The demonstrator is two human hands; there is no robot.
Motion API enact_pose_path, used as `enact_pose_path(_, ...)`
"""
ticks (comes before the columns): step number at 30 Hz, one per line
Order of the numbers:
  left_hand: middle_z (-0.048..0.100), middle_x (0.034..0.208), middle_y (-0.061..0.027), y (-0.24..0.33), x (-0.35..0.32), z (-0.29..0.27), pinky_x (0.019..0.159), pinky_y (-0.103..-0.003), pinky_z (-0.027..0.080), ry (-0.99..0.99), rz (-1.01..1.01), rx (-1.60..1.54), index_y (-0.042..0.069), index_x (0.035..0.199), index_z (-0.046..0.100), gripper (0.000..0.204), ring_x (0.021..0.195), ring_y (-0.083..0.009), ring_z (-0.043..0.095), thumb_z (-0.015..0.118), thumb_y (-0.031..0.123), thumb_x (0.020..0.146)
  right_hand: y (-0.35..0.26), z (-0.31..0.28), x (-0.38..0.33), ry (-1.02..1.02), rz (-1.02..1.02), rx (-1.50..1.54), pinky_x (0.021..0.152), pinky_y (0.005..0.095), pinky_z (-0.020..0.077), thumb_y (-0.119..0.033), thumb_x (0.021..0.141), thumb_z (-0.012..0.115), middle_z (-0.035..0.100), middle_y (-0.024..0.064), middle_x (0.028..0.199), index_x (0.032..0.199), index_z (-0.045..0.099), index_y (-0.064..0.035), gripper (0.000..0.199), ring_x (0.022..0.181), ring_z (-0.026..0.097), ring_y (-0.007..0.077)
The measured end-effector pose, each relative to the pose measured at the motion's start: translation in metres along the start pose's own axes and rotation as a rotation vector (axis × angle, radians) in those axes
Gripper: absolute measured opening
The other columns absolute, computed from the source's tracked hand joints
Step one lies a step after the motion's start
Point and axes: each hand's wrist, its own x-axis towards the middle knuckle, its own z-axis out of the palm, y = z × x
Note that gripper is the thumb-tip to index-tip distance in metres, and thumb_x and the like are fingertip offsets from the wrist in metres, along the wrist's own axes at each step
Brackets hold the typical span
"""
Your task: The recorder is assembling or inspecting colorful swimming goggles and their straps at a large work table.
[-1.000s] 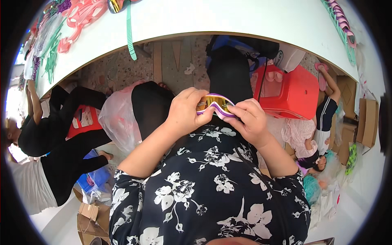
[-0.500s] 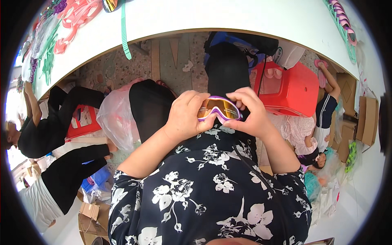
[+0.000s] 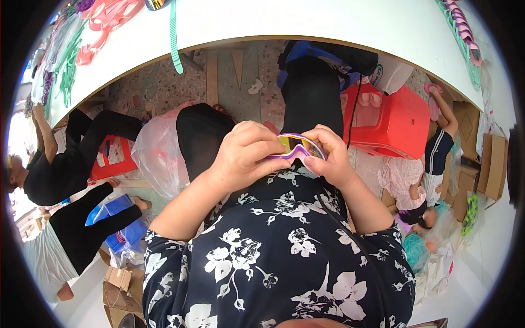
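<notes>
A pair of goggles (image 3: 296, 152) with a purple and white frame and an amber lens is held over my lap, just in front of my belly. My left hand (image 3: 246, 152) grips its left end, the thumb along the lower rim and the fingers over the top. At the other end, my right hand (image 3: 330, 154) pinches the frame between thumb and curled fingers. The goggles are tipped, so the lens shows only narrowly. Both ends of the frame are partly covered by my fingers.
Ahead curves a white table (image 3: 246, 19), with a teal strap (image 3: 174, 44) over its edge and coral straps (image 3: 104, 27) at left. Pink-and-purple goggles (image 3: 464, 30) lie in a row at right. A red stool (image 3: 402, 123) and a clear plastic bag (image 3: 158, 150) flank my legs. Other people are nearby.
The goggles have tilted, so less of the amber lens faces up. My left hand's fingers have moved further over the frame. At left, a standing person has shifted their legs.
</notes>
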Motion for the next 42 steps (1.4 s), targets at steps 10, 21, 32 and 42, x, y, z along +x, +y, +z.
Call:
enact_pose_path(10,0.064,0.080,-0.0056,-0.007,-0.011,0.018,0.070,-0.036,0.051,0.094,0.003,-0.053,0.005,0.085,0.069,0.025,0.075,-0.0244,0.064,0.086,0.014,0.069,0.013,0.014,-0.004,0.110,-0.151,-0.074,0.063,0.0261,0.0413,-0.013,0.071,0.076,0.055,0.0058,0.082,0.097,0.067,0.0003,0.031,0.070,0.052,0.0142)
enact_pose_path(21,0.060,0.105,-0.0120,-0.014,-0.008,0.025,0.081,-0.042,0.050,-0.133,-0.143,0.133,0.008,0.113,0.062,0.048,0.093,-0.0308,0.062,0.076,0.041,0.080,0.008,0.001,0.005,0.157,-0.407,-0.424,0.062,0.0319,0.0485,-0.018,0.061,0.080,0.059,0.0106,0.083,0.108,0.065,-0.0001,0.052,0.069,0.059,0.0246)
enact_pose_path(32,0.061,0.085,-0.0096,-0.025,-0.005,0.047,0.060,-0.037,0.052,-0.127,-0.154,0.101,0.004,0.103,0.060,0.037,0.070,-0.0266,0.064,0.075,0.030,0.081,0.019,-0.015,0.016,-0.105,-0.240,-0.324,0.069,0.0346,0.0486,-0.019,0.059,0.080,0.059,0.0107,0.086,0.114,0.062,-0.0014,0.061,0.076,0.059,0.0271)
enact_pose_path(42,0.064,0.088,-0.0108,-0.036,-0.011,0.062,0.064,-0.034,0.051,-0.118,-0.454,-0.149,0.004,0.098,0.061,0.018,0.071,-0.0266,0.062,0.066,0.015,0.085,0.037,-0.006,0.025,-0.049,-0.280,-0.296,0.061,0.0347,0.0462,-0.020,0.059,0.078,0.056,0.0116,0.082,0.102,0.060,-0.0009,0.050,0.068,0.056,0.0278)
